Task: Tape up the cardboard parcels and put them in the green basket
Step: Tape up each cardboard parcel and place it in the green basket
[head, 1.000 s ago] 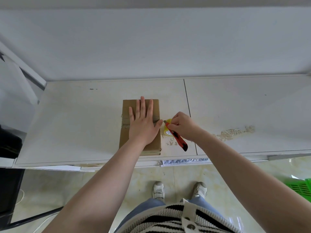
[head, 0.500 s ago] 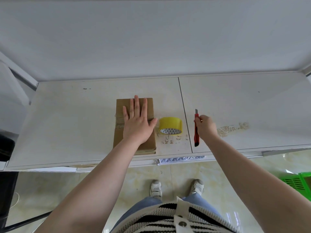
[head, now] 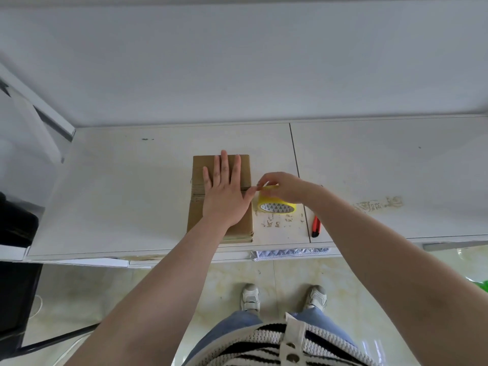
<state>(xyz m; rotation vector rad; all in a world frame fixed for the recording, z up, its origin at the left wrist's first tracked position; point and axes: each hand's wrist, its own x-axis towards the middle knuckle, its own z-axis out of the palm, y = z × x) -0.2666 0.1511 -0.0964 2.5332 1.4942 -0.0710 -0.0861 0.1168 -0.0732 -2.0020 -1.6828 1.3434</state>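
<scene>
Half a second earlier the right hand [head: 285, 186] had been setting the red box cutter [head: 316, 226] down on the desk [head: 132, 196]; by this moment it had let the cutter go and come back to the yellow tape roll [head: 276, 203], its curled fingers pinching at the roll's top edge, seemingly at the loose end. The cutter lay alone near the desk's front edge, to the right of the roll. The left hand [head: 224, 196] had not shifted, lying flat with fingers straight and spread on the cardboard parcel [head: 196, 215].

The parcel lay flat near the front of the desk, just left of the roll, with a strip of tape showing across its middle beside the left hand. It looked thin, stiff and light, likely to slide on the smooth top unless pinned as it was. Lifting it by the long edges, one hand to a side, appeared the soundest hold. The tape would probably cling to fingers and to itself.

Torn tape residue marked the desk in front of the roll and further to the right. Only a scrap of the green basket [head: 483, 285] showed at the right border, low by the floor, beyond the right forearm. The cutter sat between parcel and basket, and a careless swing might have knocked it off.
</scene>
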